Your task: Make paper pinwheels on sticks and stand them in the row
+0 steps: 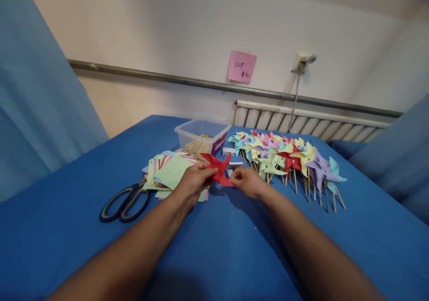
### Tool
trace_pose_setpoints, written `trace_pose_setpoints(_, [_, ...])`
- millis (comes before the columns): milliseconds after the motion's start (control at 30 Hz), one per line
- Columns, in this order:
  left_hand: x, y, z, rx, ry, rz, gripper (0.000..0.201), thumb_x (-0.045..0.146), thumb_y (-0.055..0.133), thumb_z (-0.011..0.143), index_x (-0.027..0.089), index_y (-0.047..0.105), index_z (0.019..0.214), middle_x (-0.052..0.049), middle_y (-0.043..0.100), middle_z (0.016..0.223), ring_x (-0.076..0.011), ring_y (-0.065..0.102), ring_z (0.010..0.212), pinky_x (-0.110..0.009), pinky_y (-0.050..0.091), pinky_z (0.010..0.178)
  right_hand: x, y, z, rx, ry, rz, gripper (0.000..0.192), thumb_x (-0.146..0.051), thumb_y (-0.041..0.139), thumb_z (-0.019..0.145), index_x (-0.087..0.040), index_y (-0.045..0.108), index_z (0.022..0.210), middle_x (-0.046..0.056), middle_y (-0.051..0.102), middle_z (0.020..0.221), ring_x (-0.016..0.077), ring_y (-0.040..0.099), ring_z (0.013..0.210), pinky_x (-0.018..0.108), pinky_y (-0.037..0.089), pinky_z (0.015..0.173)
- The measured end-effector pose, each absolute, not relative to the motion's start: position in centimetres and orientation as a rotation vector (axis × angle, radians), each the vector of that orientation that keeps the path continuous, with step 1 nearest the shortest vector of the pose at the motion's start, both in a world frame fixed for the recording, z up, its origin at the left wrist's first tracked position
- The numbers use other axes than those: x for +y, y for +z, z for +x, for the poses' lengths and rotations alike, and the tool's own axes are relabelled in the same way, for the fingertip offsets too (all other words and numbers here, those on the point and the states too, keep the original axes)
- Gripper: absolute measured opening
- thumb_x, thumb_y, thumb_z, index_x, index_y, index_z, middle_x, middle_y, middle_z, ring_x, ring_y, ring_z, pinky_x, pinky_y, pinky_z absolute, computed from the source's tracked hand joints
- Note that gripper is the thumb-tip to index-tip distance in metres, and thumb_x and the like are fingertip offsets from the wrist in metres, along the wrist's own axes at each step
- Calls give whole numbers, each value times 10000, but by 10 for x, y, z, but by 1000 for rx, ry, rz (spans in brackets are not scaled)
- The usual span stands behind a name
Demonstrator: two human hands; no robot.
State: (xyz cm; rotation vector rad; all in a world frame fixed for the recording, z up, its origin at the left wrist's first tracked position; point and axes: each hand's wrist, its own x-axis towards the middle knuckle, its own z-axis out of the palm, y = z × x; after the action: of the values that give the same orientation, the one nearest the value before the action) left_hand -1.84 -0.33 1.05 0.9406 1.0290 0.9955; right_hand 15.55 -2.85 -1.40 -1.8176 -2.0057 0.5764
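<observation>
While both hands meet over the blue counter point(214, 247), the left hand point(192, 182) pinches a red paper pinwheel point(218, 168) between closed fingers, and the right hand point(247, 182), just beside it, grips its lower right edge.

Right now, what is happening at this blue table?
A person holds a red paper pinwheel with both hands, the left hand and the right hand pinching its edges. Finished pinwheels on sticks lie to the right. A paper stack, scissors and a plastic box lie to the left.
</observation>
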Motion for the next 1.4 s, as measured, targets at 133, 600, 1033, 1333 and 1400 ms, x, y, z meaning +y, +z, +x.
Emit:
trace_pose_setpoints(133, [-5, 11, -17, 1020, 989, 928, 256, 208, 790, 515, 144, 560, 610, 3, 621, 575, -110, 584, 536, -230, 450, 572, -54, -23, 157, -2052, 634, -1716, 98, -255, 598, 804, -184, 647, 757, -20, 649, 710, 103, 548, 635, 188, 359, 571])
trace_pose_setpoints(600, [-7, 17, -15, 1030, 986, 933, 232, 194, 787, 531, 132, 597, 648, -28, 659, 614, -131, 608, 563, -246, 469, 599, -63, -21, 183, -2031, 527, -1636, 158, -111, 526, 793, -186, 653, 851, 5, 677, 823, 122, 588, 719, 203, 399, 663])
trace_pose_setpoints(1033, [-6, 11, -14, 1019, 944, 970, 249, 231, 791, 528, 132, 609, 666, -29, 658, 612, -132, 601, 554, -248, 451, 580, -72, -6, 160, -2299, 199, -1869, 236, -255, 438, 895, -190, 664, 917, 80, 681, 966, 208, 630, 858, 267, 417, 720])
trace_pose_setpoints(1333, [-9, 10, -14, 1035, 970, 979, 257, 233, 789, 530, 142, 579, 647, -14, 640, 589, -126, 587, 533, -240, 437, 558, -72, -9, 156, -2266, 202, -1910, 210, -238, 456, 874, -175, 656, 890, 94, 680, 962, 219, 635, 832, 284, 411, 685])
trace_pose_setpoints(1400, [-10, 10, -14, 1036, 975, 991, 259, 235, 787, 525, 148, 565, 626, -16, 639, 592, -132, 591, 539, -240, 432, 549, -71, -11, 158, -2236, 235, -1884, 185, -234, 476, 864, -181, 653, 880, 81, 685, 958, 209, 633, 851, 274, 409, 698])
